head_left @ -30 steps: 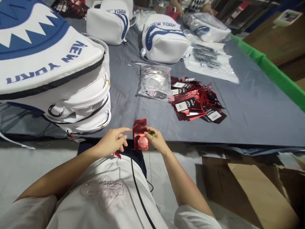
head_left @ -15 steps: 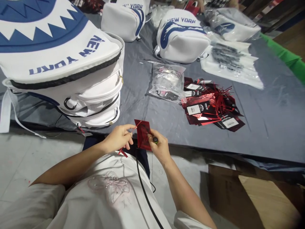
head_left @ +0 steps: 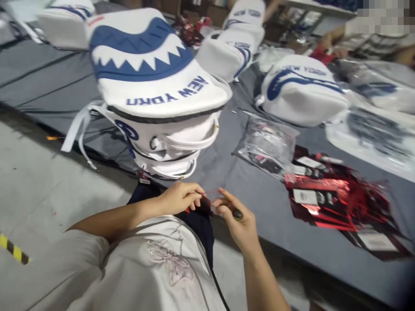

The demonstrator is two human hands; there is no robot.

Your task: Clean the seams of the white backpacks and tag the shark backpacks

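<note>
My left hand (head_left: pixel 181 198) is closed on a dark red hang tag (head_left: pixel 205 204), mostly hidden by its fingers. A thin red string (head_left: pixel 212 191) runs from there to my right hand (head_left: pixel 238 222), whose thumb and fingertips are pinched on it. Tucked in the right hand is a small dark object with a round greenish end (head_left: pixel 237 214); its kind cannot be made out. Just beyond both hands stands a white and blue backpack (head_left: pixel 168 125) lettered NEW YORK, and a small tag (head_left: pixel 144 179) hangs from its lower front.
To the right lie a clear plastic bag (head_left: pixel 269 144) and a pile of red and black tags (head_left: pixel 333 198) on the grey table cover (head_left: pixel 259 194). More white backpacks (head_left: pixel 301 97) stand farther back. Another person's arm (head_left: pixel 333 36) shows at the upper right.
My view has swung left, so the big backpack shows whole. The tag has passed from my right hand to my left, and my right fingers now pinch the string.
</note>
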